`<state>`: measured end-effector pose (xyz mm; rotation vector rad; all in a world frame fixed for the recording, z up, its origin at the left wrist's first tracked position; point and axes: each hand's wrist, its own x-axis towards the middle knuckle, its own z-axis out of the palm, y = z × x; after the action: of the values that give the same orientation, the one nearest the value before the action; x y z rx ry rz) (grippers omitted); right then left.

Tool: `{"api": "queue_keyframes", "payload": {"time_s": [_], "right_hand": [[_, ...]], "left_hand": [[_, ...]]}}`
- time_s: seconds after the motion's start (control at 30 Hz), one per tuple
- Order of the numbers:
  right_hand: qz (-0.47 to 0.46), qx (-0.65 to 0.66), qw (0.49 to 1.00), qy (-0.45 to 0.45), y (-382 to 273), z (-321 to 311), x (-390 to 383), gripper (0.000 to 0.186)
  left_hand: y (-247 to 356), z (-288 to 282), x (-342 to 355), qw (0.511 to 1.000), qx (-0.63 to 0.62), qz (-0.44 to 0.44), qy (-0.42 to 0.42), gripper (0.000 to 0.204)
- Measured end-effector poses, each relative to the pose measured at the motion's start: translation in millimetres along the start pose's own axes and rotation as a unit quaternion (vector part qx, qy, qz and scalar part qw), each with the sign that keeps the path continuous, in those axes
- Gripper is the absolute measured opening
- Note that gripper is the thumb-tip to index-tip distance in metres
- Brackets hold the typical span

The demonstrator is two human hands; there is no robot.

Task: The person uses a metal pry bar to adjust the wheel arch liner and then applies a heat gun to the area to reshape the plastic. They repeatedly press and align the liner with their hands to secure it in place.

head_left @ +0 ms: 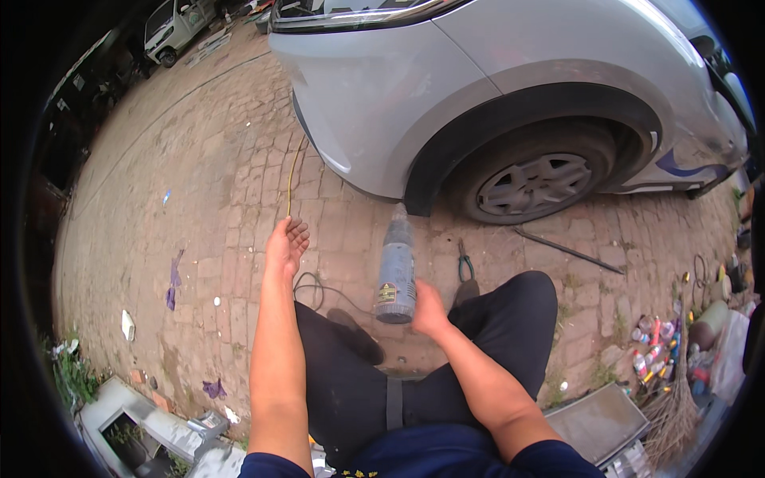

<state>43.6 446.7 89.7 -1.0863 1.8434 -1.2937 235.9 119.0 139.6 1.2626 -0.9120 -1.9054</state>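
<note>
gripping a blue-grey power tool [397,267] in our right hand [430,308], we have it left of the car wheel [535,183] and on our side of it. the hand is closed against the tool's right flank near the rear end; our fingers are mostly hidden behind the body, so we cannot tell exactly how they wrap. the tapered nose points toward the silver car's [374,95] lower edge, just left of the wheel; whether it touches, we cannot tell. near the rear end we see a small dark label with yellow marks, its print too small to read.

our left hand [289,243], farther left of the wheel, pinches the near end of a thin yellow rod [293,179] between thumb and forefinger, the other fingers loosely curled. the rod runs up to the car's lower edge.

left of the wheel and nearer to us lie green-handled pliers [464,263], and farther left a dark cable [315,287] loops over the brick paving [223,263]. a dark bar [570,249] lies just on our side of the wheel. well to its right and nearer us are a broom [673,406] and a heap of plastic bottles [653,346].
</note>
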Motion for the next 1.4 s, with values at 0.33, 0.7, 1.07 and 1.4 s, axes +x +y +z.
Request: {"api": "queue_keyframes", "payload": {"time_s": [0.33,0.7,1.07,1.4], "right_hand": [[0.028,-0.061,0.997,0.042,7,5,1,0.043],[0.04,0.049,0.994,0.087,4,-4,-6,0.048],[0.05,0.011,0.991,0.124,29,0,0,0.059],[0.025,0.023,0.999,0.01,-2,-1,2,0.059]], "left_hand": [[1,-3,0,1.0,-0.009,0.0,-0.003,0.044],[2,-3,1,1.0,0.001,-0.001,0.01,0.046],[2,2,3,1.0,0.012,0.001,0.003,0.047],[4,5,-4,1.0,0.019,0.002,0.007,0.042]]}}
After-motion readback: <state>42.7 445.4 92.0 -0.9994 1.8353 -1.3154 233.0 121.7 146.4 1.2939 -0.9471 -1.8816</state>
